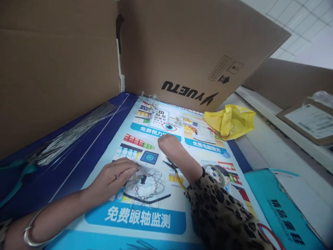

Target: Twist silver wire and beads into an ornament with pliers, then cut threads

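Silvery, beaded, looped-wire ring (144, 197), best steadied lightly; left hand (118, 173) at its edge, grip unclear; right hand (170, 146) curled closed, contents hidden

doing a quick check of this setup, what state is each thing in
Clear beaded wire ring: loops splayed
Left bare hand: at the ring's edge, grip unclear
Right bare hand: curled closed, any contents hidden
Yellow-handled black pliers: lying down, partly hidden
Yellow plastic bag: crumpled
Long silver wire strands: loosely bunched
Teal-handled metal tool: handles spread
Blue-and-white printed sheet: spread flat
Brown cardboard panel: upright
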`<state>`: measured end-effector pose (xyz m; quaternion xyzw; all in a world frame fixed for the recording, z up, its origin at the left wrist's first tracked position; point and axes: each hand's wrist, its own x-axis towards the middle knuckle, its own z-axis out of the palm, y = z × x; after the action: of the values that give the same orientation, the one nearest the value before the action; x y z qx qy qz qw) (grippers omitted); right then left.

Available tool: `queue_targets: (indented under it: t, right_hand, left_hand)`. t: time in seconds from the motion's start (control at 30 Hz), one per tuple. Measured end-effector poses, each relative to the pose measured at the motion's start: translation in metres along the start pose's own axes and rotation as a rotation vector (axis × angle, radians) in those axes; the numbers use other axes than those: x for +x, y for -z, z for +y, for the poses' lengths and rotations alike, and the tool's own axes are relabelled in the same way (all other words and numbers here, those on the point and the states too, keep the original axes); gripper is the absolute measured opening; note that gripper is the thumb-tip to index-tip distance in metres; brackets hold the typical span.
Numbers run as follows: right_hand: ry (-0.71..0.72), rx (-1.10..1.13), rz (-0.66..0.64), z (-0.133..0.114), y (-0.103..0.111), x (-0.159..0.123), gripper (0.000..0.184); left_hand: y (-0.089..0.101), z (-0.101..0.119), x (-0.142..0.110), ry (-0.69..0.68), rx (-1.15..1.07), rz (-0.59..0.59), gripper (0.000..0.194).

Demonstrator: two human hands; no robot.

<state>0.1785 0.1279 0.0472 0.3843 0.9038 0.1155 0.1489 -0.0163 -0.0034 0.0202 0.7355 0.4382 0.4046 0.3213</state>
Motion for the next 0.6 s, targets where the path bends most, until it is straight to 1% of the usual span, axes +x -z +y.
queue_targets:
  t: [0.17,0.3,0.43,0.47,0.53,0.6]
  right_hand:
    - [-0.013,0.015,-0.041,0.005,0.008,0.007,0.027]
    - [-0.01,0.05,-0.125,0.017,0.017,0.018,0.027]
    - [0.009,0.068,-0.22,0.024,0.023,0.035,0.026]
    - [0.013,0.07,-0.234,0.023,0.023,0.039,0.026]
    - [0.008,0.07,-0.242,0.021,0.022,0.042,0.03]
    - [-0.01,0.07,-0.223,0.018,0.02,0.04,0.033]
  left_hand:
    - [0.0,0.0,0.003,0.153,-0.037,-0.05,0.027]
    - [0.003,-0.008,0.018,0.246,-0.029,-0.098,0.028]
    - [0.008,-0.018,0.055,0.319,-0.085,-0.072,0.027]
    - [0.008,-0.02,0.066,0.347,-0.108,-0.03,0.025]
    - [0.005,-0.026,0.089,0.41,-0.207,0.004,0.019]
    - [-0.002,-0.033,0.11,0.463,-0.265,0.057,0.012]
